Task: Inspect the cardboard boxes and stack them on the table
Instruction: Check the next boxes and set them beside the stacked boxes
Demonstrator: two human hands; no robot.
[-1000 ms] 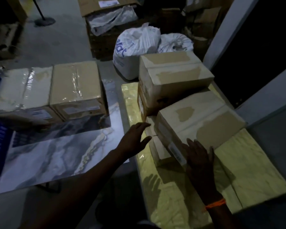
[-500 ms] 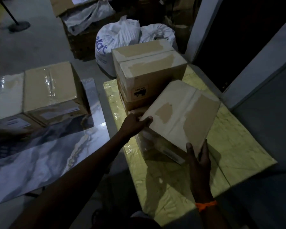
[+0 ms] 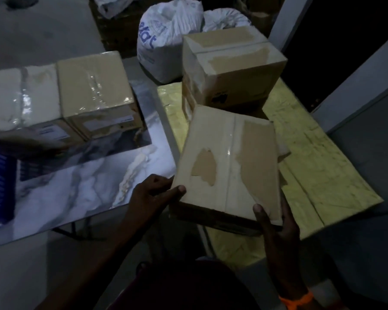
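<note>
The person is wearing a narrow, bright orange band [image 3: 297, 300] round the wrist of the right hand [image 3: 278, 233]. The left hand [image 3: 151, 195] and both forearms [image 3: 103, 253] are showing bare. A dark garment [image 3: 188, 287] is covering the chest, looking faintly reddish, though the dim light is hiding its true colour.

The left hand [image 3: 154, 194] is set at the near left corner of the cardboard box [image 3: 229, 166], with the thumb laid along the top edge and the other fingers curled against the side. The right hand [image 3: 278, 231] is set at the near right corner. Its thumb is pressed on the top face and its fingers are apparently wrapped underneath, though the view is dim. Both forearms are extended forward. An orange band [image 3: 297, 300] is worn on the right wrist.
</note>
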